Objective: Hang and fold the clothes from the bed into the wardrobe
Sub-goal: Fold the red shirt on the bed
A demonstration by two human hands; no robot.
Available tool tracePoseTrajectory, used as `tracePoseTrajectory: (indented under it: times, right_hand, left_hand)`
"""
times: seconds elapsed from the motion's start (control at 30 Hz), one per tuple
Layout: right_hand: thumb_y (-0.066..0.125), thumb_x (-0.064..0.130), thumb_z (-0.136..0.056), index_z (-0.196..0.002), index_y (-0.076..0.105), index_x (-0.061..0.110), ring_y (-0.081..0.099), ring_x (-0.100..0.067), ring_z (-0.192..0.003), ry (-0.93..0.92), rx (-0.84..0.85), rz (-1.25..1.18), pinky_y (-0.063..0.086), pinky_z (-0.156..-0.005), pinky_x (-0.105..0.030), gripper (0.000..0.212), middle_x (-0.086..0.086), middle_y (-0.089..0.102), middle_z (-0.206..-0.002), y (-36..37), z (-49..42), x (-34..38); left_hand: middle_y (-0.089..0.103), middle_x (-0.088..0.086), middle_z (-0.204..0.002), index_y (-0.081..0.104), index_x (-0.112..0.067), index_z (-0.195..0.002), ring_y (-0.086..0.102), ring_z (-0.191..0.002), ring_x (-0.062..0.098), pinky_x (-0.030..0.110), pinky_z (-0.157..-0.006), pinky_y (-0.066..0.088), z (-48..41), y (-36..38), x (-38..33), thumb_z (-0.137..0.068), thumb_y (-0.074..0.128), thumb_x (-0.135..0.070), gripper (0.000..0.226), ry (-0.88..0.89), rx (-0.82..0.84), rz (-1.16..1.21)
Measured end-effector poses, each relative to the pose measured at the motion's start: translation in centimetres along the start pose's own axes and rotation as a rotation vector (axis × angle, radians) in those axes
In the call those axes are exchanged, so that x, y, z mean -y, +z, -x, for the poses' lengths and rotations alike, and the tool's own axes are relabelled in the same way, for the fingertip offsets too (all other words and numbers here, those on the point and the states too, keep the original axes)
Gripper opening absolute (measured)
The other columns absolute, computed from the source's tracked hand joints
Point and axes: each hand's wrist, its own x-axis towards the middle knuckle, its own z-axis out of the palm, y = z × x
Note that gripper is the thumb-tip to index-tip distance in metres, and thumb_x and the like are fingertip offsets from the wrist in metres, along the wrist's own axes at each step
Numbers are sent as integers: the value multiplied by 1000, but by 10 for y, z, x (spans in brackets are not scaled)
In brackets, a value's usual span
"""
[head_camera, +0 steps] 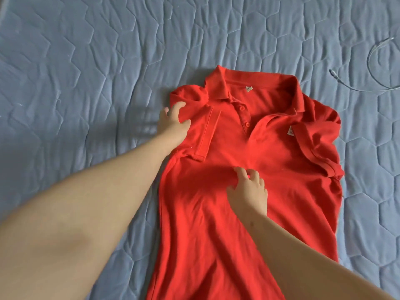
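We are leaning over a red polo shirt [205, 224] that is lying front up on the blue quilted bed cover [86, 72], its collar [216, 85] pointing to the far side and its hem running off the near edge of the view. Both short sleeves are lying folded inward over the chest, the left sleeve [205, 135] flat beside the buttons [241, 108], the right sleeve [313, 148] more rumpled. Our left hand [173, 123] is gripping the shirt's folded left shoulder edge, fingers and thumb curled around the cloth. Our right hand [249, 189] is resting on the middle of the chest, its bent fingertips pinching a small pucker of fabric, with creases spreading out from them. A thin white cable [331, 72] is lying on the cover at the far right, well apart from the shirt.
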Motion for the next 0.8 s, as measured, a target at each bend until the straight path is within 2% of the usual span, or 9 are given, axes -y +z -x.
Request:
tracePoseTrajectory:
  times: [0.1, 0.17, 0.27, 0.37, 0.47, 0.53, 0.6, 0.7, 0.8]
  right_hand:
    - [47, 18, -85, -125, 49, 22, 46, -30, -109, -134, -10, -19, 38, -88, -36, 41, -9, 48, -115, 17, 21, 10]
    - [45, 17, -86, -127, 49, 25, 51, -31, -108, -238, 114, -99, 41, -88, -35, 41, -9, 52, -112, 34, 38, 17]
    - [42, 20, -89, -132, 45, 35, 53, -30, -110, -364, 356, -171, 42, -90, -35, 46, -9, 56, -115, 65, 63, 26]
    - [40, 26, -91, -135, 39, 39, 51, -32, -116, -394, 566, -76, 41, -93, -37, 46, -9, 55, -125, 94, 85, 34]
    - [39, 29, -93, -132, 44, 34, 48, -35, -117, -350, 640, 52, 40, -95, -42, 39, -10, 53, -127, 113, 98, 33]
    - [37, 27, -95, -130, 45, 30, 47, -36, -115, -349, 606, 81, 41, -92, -42, 36, -11, 53, -123, 118, 102, 30]
    - [36, 24, -96, -133, 40, 31, 47, -36, -112, -380, 533, 96, 42, -87, -42, 38, -12, 49, -122, 119, 105, 32]
    - [39, 19, -95, -136, 34, 34, 45, -35, -108, -468, 419, 147, 36, -77, -40, 44, -14, 41, -121, 121, 108, 44]
    - [43, 11, -92, -126, 50, 19, 46, -35, -107, -494, 426, 301, 29, -72, -38, 36, -16, 45, -120, 120, 103, 54]
  left_hand:
    - [34, 11, -143, 43, -35, -134, 46, -120, 24, 26, -98, 38, -6, -2, 5, -90, 50, -11, 50, -121, 264, -75]
    - [41, 9, -139, 45, -34, -134, 49, -116, 21, 23, -92, 40, -3, -4, 13, -91, 49, -8, 50, -143, 300, -27]
    - [50, 7, -129, 46, -30, -133, 51, -94, 13, 18, -73, 41, 4, -7, 21, -93, 44, -4, 48, -155, 334, 108]
    - [52, 2, -120, 51, -30, -128, 49, -79, 3, 14, -64, 40, 6, -9, 22, -94, 41, -2, 45, -172, 372, 194]
    - [48, -6, -116, 53, -27, -127, 48, -85, 1, 8, -60, 39, 4, -6, 25, -94, 41, -2, 43, -174, 385, 189]
    - [50, -1, -124, 52, -24, -128, 48, -106, 11, 11, -72, 38, 3, -4, 27, -94, 42, -3, 41, -208, 363, 212]
    - [50, 5, -132, 51, -22, -129, 47, -117, 19, 21, -85, 38, 1, -1, 27, -93, 42, -2, 42, -238, 333, 243]
    - [53, 9, -130, 54, -23, -124, 52, -110, 20, 27, -92, 46, -4, -1, 25, -90, 45, 5, 46, -211, 287, 290]
    - [51, 7, -131, 58, -25, -119, 51, -117, 22, 34, -102, 43, -7, -2, 27, -85, 48, 10, 50, -187, 248, 286]
